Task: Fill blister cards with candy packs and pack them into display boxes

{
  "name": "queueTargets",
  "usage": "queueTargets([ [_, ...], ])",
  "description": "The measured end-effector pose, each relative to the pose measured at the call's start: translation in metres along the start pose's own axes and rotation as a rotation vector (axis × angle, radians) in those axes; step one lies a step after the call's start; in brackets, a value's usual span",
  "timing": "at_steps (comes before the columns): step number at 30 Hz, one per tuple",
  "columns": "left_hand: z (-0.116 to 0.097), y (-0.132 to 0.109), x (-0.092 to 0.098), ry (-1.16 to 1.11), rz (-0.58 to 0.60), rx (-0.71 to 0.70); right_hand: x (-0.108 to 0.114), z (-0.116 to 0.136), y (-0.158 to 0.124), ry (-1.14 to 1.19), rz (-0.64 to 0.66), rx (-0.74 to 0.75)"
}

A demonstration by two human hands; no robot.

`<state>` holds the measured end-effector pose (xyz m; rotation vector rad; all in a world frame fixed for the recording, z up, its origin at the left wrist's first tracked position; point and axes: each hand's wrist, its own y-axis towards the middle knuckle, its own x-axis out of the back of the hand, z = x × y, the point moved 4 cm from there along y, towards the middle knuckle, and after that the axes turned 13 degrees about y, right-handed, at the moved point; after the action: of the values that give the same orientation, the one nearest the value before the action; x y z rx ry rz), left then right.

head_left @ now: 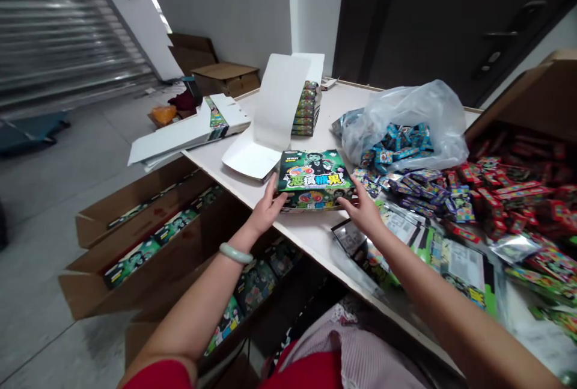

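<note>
1. Head view: green box (318, 163) was held between both hands near the table edge, long axis roughly 9–3 o'clock; lift off the surface could not be told.
2. Left hand (267, 207) was set at its 8 o'clock corner, right hand (366, 214) at its 4; neither was nearer. Fingers were part-spread round the ends, thumbs laid against the near face.
3. White table (315, 231) was taken up by open white cardboard (250, 157) at 10, plastic bag (442, 118) at 2.
4. Roller shutter (67, 28) was seen at 10.

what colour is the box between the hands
The box is mostly green and black, clearest in the head view.
</note>
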<state>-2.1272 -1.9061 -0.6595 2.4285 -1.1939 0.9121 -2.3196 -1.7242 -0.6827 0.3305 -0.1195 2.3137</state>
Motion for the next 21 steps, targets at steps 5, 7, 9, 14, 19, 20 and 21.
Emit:
queueTargets([
  [5, -0.043, 0.0, 0.046, 0.149, 0.067, -0.065, 0.038, 0.062, 0.023, -0.182, 0.028, 0.1],
  [7, -0.054, 0.007, 0.055, 0.268, 0.098, -0.076, 0.045, 0.073, 0.033, -0.224, 0.064, 0.078],
  [9, -0.068, 0.016, 0.056, 0.467, 0.045, -0.176, 0.047, 0.078, 0.042, -0.231, 0.096, 0.05],
  [14, -0.103, 0.035, 0.028, 0.893, 0.034, -0.523, 0.04, 0.078, 0.052, -0.216, 0.094, 0.014],
  [19, -0.108, 0.045, 0.036, 1.044, -0.023, -0.573, 0.072, 0.064, 0.023, 0.133, 0.036, 0.044],
  [20, -0.108, 0.045, 0.04, 1.043, -0.038, -0.599, 0.088, 0.058, 0.008, 0.2, 0.028, 0.057],
  [21, -0.108, 0.046, 0.043, 1.028, -0.054, -0.623, 0.107, 0.051, -0.01, 0.239, 0.012, 0.057],
])
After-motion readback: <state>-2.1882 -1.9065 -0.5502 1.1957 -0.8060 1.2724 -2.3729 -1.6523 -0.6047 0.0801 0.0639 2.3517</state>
